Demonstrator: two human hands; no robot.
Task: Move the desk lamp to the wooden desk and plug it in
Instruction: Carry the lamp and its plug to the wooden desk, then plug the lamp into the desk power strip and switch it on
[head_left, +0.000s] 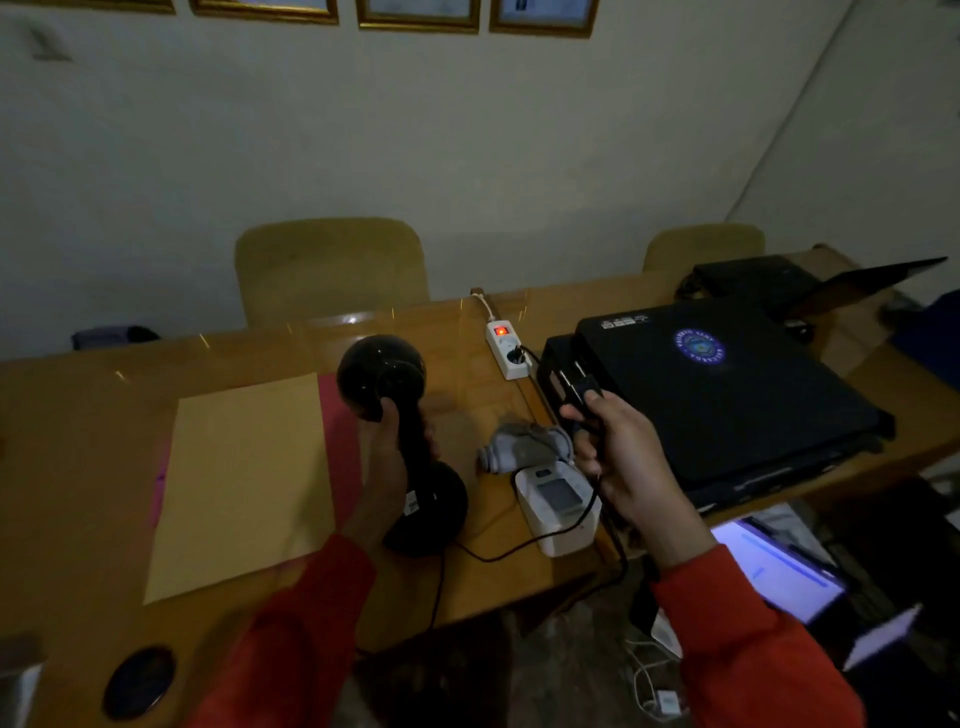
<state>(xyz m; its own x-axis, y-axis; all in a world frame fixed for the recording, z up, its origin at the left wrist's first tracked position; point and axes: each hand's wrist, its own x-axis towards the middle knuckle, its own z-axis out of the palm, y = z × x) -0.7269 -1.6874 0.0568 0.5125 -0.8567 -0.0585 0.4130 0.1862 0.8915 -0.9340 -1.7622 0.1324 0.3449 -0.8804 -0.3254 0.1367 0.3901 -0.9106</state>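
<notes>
The black desk lamp (382, 374) stands on the wooden desk (78, 415), its round base (436, 512) near the front edge. My left hand (387, 447) grips the lamp's neck just below the dome shade. My right hand (618, 457) holds the lamp's black plug (579, 387), prongs pointing away, a short way in front of the white power strip (506, 348). The strip's red switch glows and one black plug sits in it. The lamp's cord (519, 545) runs from the base across the desk and up to my right hand.
A white blood-pressure monitor (556, 506) with its grey cuff (524, 447) lies between my hands. A closed black laptop (727, 395) lies at the right, a brown envelope (249, 478) at the left. Two chairs (332, 270) stand behind the desk. A lit screen (779, 571) sits below at the right.
</notes>
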